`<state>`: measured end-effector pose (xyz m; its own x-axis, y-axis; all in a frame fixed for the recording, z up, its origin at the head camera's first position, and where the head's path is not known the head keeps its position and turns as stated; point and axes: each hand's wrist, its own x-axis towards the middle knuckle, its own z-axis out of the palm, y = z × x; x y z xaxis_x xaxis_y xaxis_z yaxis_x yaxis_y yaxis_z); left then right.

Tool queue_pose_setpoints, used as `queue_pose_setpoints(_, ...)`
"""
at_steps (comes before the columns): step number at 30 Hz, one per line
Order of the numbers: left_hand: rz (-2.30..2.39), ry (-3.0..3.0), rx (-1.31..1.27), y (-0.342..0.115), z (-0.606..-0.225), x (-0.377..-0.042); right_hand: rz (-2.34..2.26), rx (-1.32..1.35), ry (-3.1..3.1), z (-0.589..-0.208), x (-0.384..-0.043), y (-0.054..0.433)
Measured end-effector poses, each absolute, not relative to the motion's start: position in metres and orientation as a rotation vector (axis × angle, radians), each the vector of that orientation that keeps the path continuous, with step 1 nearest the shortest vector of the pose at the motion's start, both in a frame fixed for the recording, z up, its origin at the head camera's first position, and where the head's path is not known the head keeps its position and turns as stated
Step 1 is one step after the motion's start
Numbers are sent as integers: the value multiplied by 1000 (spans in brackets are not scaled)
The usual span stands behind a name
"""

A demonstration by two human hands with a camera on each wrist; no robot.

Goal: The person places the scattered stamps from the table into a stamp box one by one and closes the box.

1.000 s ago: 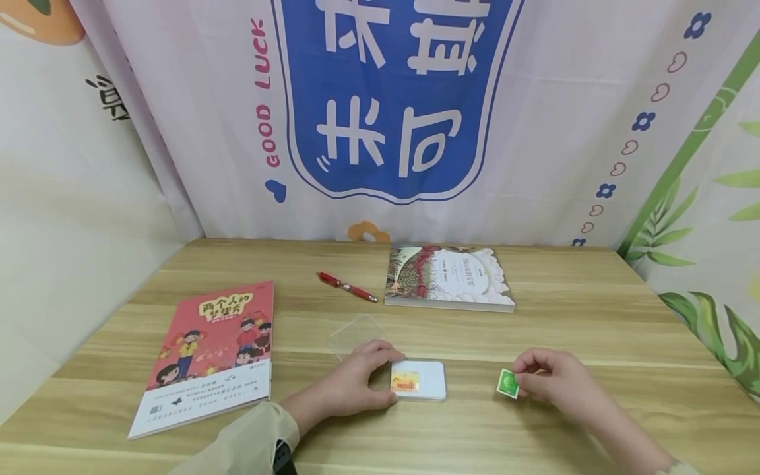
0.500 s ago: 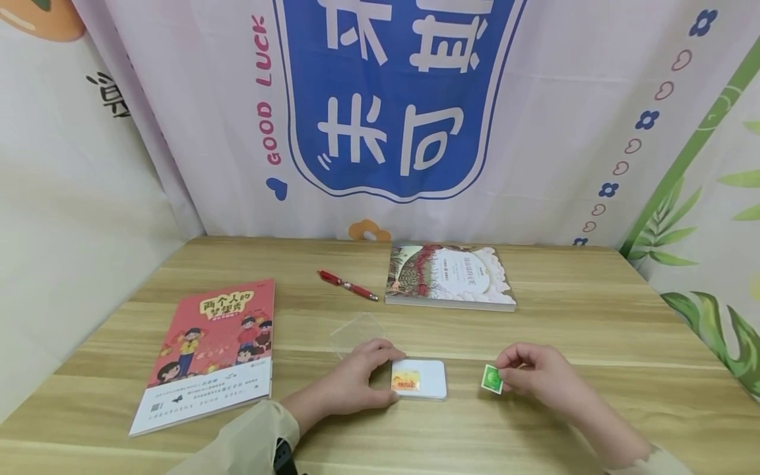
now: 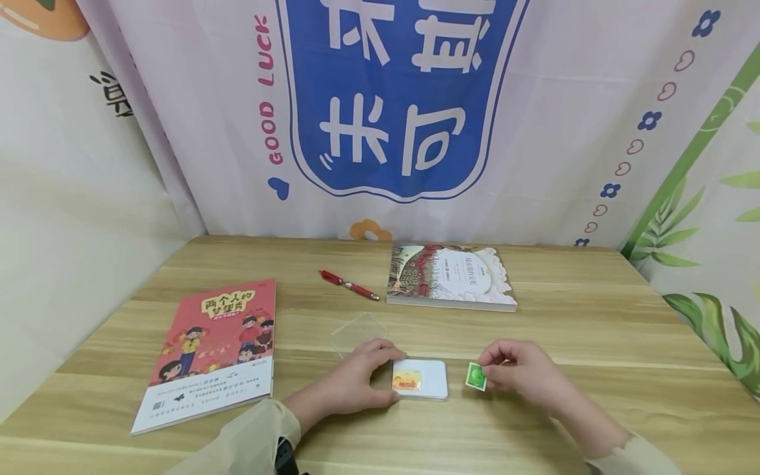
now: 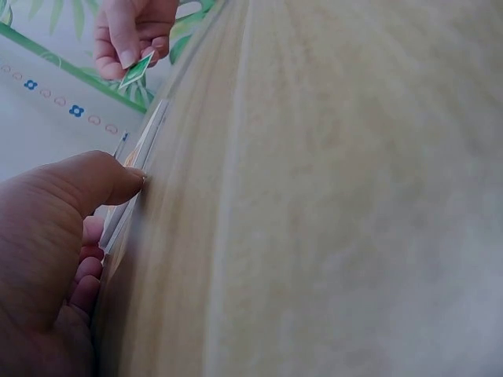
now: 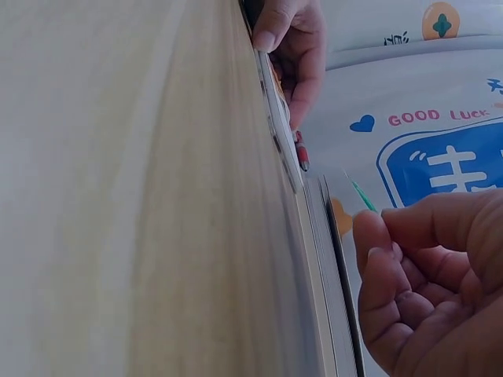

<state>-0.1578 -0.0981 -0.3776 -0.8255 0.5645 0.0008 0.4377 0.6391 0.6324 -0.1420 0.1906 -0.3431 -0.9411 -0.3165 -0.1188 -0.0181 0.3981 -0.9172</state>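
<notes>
A small flat rectangular case (image 3: pixel 435 380) with a white inside and clear rim lies on the table. On its left half sits a yellow-orange stamp-like piece (image 3: pixel 407 380). My left hand (image 3: pixel 360 380) holds the case by its left end, thumb at the near edge and a finger at the far one; in the left wrist view the thumb (image 4: pixel 110 179) presses its edge. To the right of the case, my right hand (image 3: pixel 527 371) pinches a green stamp-like square (image 3: pixel 475 377) with a white border between thumb and fingers. In the right wrist view the green square (image 5: pixel 364 195) shows edge-on.
A clear plastic lid (image 3: pixel 363 324) lies behind my left hand. Farther back are a red pen (image 3: pixel 349 285) and a thick illustrated book (image 3: pixel 451 277). A red-and-white book (image 3: pixel 208 356) lies at the left. A printed curtain (image 3: pixel 546 132) hangs behind the table (image 3: pixel 582 297).
My right hand has moved left with the green stamp-like square, closer to the case. My left hand and the case have stayed in place.
</notes>
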Motion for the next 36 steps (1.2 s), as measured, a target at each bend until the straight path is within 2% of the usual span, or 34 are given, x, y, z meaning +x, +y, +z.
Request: queue_pose_setpoints(36,946,2645,817,-99,-376,-158,-1472,-473,2454,-351,-154,151)
